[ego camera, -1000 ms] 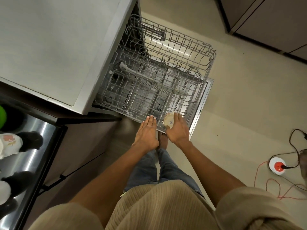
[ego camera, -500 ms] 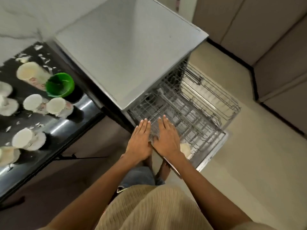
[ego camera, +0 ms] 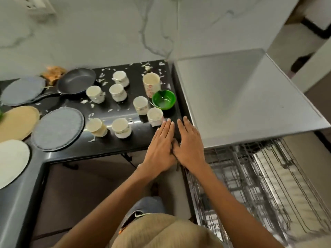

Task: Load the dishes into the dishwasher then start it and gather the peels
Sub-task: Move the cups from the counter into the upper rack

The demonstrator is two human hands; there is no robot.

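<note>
- On the far left of the black counter we see four flat plates: a grey one at the back, a tan one, a white one at the near corner and a second grey one.
- Behind them lies a dark pan, with brown scraps just beside its far rim.
- Across the middle stand about nine pale cups, all upright, and white peels are scattered between them, still ungathered.
- A green bowl sits near the counter's right edge, just beside the tall cup.
- Our left hand and right hand hover flat over that edge, fingers straight and close together, holding nothing; the left fingertips are next to the nearest cup.
- To the right, the dishwasher rack is pulled out; we can make out no dishes in the part that shows.
- We judge loading barely begun: cups, plates, pan and bowl all wait.
- The front edge of the counter is free; the rack blocks the floor to the right.
</note>
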